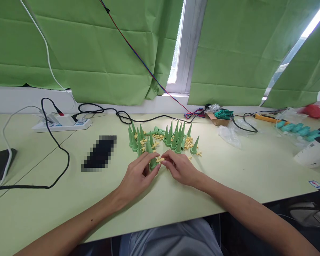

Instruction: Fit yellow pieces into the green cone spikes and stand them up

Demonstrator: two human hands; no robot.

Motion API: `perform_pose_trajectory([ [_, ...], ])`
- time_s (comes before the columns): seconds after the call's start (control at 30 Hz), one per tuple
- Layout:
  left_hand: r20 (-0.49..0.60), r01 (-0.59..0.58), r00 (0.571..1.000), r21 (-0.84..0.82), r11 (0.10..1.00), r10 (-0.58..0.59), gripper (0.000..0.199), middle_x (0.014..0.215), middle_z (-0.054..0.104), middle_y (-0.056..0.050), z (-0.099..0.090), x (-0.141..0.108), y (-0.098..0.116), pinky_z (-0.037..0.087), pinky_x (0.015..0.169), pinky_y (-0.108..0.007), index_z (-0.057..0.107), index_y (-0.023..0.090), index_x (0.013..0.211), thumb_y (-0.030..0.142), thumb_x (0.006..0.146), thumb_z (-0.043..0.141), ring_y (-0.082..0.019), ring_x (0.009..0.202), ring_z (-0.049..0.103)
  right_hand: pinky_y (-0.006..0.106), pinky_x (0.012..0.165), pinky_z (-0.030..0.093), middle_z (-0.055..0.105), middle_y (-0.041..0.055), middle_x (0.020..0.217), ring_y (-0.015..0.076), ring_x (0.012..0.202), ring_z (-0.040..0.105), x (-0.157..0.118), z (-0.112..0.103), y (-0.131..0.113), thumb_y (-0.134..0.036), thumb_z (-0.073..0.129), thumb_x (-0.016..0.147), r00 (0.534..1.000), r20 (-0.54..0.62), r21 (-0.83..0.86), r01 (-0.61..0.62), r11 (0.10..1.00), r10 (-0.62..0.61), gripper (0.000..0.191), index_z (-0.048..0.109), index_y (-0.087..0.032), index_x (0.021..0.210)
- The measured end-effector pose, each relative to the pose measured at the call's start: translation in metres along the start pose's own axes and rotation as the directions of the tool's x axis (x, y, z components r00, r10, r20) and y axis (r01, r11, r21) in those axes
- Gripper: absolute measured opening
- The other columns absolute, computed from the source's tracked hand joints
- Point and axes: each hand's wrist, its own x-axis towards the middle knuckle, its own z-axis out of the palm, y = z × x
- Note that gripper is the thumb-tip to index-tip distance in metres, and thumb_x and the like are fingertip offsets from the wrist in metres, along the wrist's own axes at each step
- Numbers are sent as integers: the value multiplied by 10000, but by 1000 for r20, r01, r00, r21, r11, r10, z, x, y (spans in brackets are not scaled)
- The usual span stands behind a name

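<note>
In the middle of the table, my left hand (137,174) curls its thumb and index finger around a green cone (153,164), which stands nearly upright with its tip above the fingers. My right hand (180,168) pinches a small yellow branched plastic piece (160,160) against the cone's lower side; whether the two are joined I cannot tell. Behind my left hand stands a group of green cones (134,144), some with yellow pieces at their bases. More green cones (174,141) stand behind my right hand, beside a pile of loose yellow pieces (188,143). One separate cone (194,146) is farther right.
A dark pixelated rectangle (100,153) lies left of the cones. A white power strip (64,123) and black cables (59,145) are at the back left. A small cardboard box (218,120), plastic bags (229,136) and a white container (313,153) are on the right.
</note>
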Motion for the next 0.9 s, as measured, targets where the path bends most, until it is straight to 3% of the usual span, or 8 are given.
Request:
perform_pose_trajectory([
  [0.73,5,-77,997,27,997,77,264,898,577,6,0,-1,0,448,565,-206,568,218,1222,223,958,574,-68,556,491,232,544,290,505,-35,614,109,519,418,1,-1,-2,-260,439,991,999,-32,-27,0,1000,-1,180,509,-198,837],
  [0.9,4,-56,998,20,998,56,266,880,569,15,0,0,0,443,561,-208,576,222,1224,228,959,570,-71,554,488,223,549,319,529,-44,623,104,518,441,0,0,-1,-278,490,981,999,-30,32,-15,999,16,107,538,-197,931],
])
